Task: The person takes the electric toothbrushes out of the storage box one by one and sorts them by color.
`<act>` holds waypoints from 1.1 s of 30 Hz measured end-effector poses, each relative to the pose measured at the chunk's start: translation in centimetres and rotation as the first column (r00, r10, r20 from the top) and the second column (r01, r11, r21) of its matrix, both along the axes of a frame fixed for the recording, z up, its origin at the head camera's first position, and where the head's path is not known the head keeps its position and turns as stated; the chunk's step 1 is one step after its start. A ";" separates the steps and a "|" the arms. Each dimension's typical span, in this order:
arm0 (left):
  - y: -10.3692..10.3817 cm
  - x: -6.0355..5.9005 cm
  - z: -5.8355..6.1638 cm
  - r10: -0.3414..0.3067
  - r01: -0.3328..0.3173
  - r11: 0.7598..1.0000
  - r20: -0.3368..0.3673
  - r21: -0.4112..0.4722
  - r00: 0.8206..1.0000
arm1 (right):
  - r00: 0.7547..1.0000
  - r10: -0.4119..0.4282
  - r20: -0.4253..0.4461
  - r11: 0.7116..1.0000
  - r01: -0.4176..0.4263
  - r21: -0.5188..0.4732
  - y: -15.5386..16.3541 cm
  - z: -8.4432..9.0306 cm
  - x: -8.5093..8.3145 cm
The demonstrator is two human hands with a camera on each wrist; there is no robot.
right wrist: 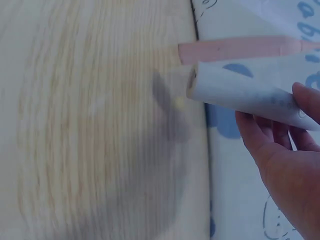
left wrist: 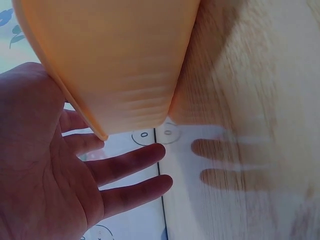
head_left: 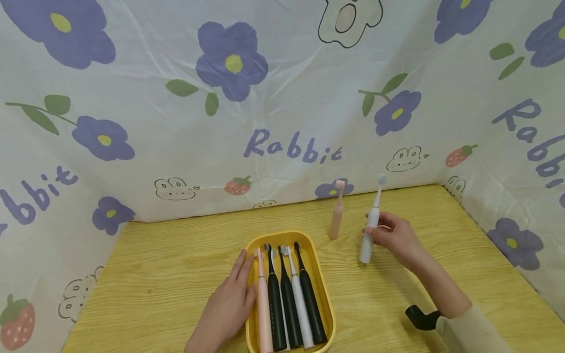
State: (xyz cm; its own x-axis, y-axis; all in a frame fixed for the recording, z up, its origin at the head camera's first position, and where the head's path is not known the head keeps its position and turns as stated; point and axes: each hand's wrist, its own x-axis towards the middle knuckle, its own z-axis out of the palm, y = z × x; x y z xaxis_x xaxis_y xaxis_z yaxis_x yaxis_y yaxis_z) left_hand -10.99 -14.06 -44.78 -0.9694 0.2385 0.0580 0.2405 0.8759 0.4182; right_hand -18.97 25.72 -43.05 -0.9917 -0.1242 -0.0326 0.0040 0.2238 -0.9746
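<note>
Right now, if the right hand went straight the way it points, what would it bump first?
Probably the standing pink electric toothbrush: the right hand, holding a white electric toothbrush, points toward it, though depth is hard to judge.

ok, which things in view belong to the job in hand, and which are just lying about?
Job, as I read it:
- white toothbrush, in the right grip
- yellow tray, left grip at its side
- brushes inside it
- pink toothbrush, upright on the table; probably

Just there:
- patterned cloth
- black piece by the sleeve
</note>
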 end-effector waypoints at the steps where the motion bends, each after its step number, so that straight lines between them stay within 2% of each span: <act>1: 0.0 0.0 0.0 0.001 -0.001 1.000 0.001 0.000 1.000 | 1.000 -0.015 -0.006 1.000 0.015 0.006 0.3 -0.3 -0.3; 9: 0.0 0.0 0.1 0.000 0.000 1.000 0.003 -0.007 1.000 | 0.990 -0.137 -0.023 0.990 0.136 -0.032 2.8 -1.4 -2.7; 14: 0.0 0.0 0.1 -0.004 0.004 1.000 0.014 0.000 1.000 | 0.975 -0.207 -0.077 0.976 0.211 0.053 4.0 -1.9 -3.9; 19: 0.1 0.0 0.0 -0.006 0.006 1.000 0.011 0.000 1.000 | 0.960 -0.252 -0.123 0.957 0.266 0.113 4.3 -2.2 -4.4; 26: 0.1 0.1 0.0 -0.005 0.004 1.000 0.013 0.003 1.000 | 0.932 -0.317 -0.178 0.932 0.341 0.124 4.4 -2.6 -5.0; 33: 0.1 0.1 0.0 -0.001 0.001 1.000 0.006 -0.008 1.000 | 0.932 -0.313 -0.184 0.929 0.341 0.147 4.5 -2.8 -4.8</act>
